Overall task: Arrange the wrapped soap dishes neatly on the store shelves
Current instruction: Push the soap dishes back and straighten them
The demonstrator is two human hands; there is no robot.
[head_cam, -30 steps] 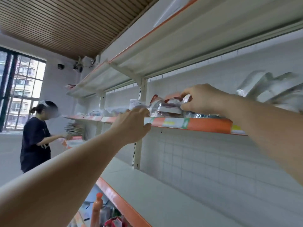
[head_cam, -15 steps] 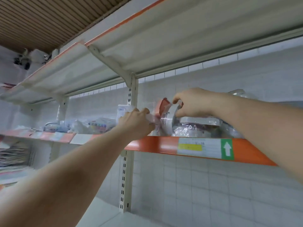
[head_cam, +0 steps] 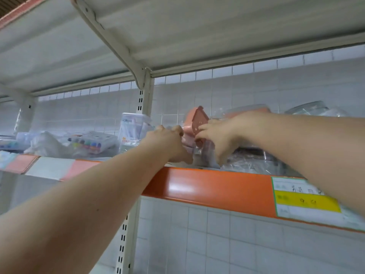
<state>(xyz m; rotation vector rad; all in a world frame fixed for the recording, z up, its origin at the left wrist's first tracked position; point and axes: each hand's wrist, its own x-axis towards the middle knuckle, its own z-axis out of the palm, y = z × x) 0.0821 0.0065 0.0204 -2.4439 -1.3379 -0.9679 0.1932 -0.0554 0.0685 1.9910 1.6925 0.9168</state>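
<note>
Wrapped soap dish (head_cam: 198,123): a salmon-pink piece with a darker, perforated, house-shaped insert, sealed in clear film. It stood tilted on edge upon the orange-fronted shelf (head_cam: 207,184), just right of the upright post, its flat face turned toward the onlooker. Further wrapped soap dishes (head_cam: 254,163) lay to its right on the same shelf, stacked flat in crinkled transparent wrap; one pink dish (head_cam: 246,112) rested on top of the stack, and clear-wrapped ones (head_cam: 308,108) lay at the far right. Their exact number could not be told.
</note>
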